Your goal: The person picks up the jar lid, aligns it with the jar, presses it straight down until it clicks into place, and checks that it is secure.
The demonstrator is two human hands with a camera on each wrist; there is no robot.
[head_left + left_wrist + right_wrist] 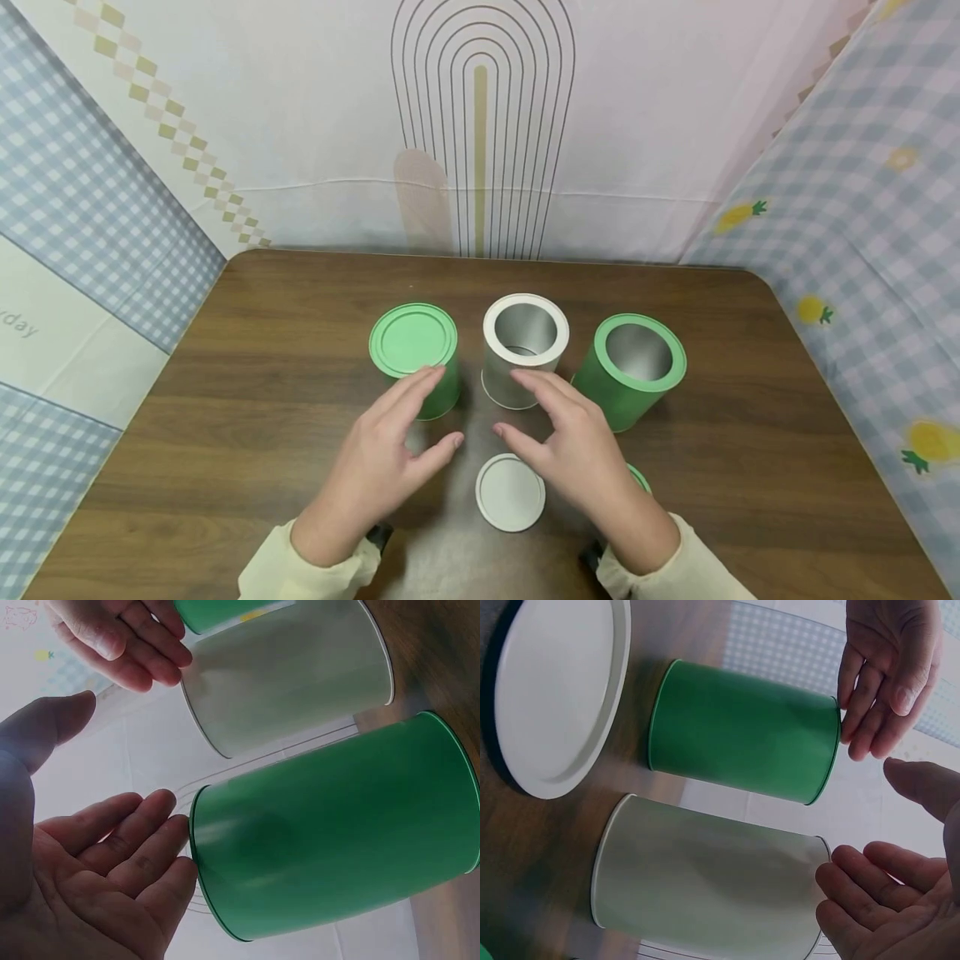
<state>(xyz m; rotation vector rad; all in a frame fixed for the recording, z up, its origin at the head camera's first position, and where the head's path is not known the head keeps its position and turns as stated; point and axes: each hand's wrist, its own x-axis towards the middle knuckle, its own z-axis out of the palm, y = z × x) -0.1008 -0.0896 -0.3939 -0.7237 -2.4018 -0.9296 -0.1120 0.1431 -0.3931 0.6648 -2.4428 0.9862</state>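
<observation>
Two spread hands, left hand [390, 450] at closed green can [414, 354], right hand [573, 442] at white can [523, 346].

Dark wooden table [225, 400] with lidded green can [415, 357], open white can [522, 348], open green can [630, 369], white lid [510, 492].

what stays out of sight

a green lid [639, 477] peeks out from under the right hand [577, 442], mostly covered. the left hand [390, 454] hides the closed green tin's [416, 354] lower front. both sleeves [300, 575] run off the bottom edge. the white lid [555, 697] is cut off at the right wrist view's top edge.
</observation>
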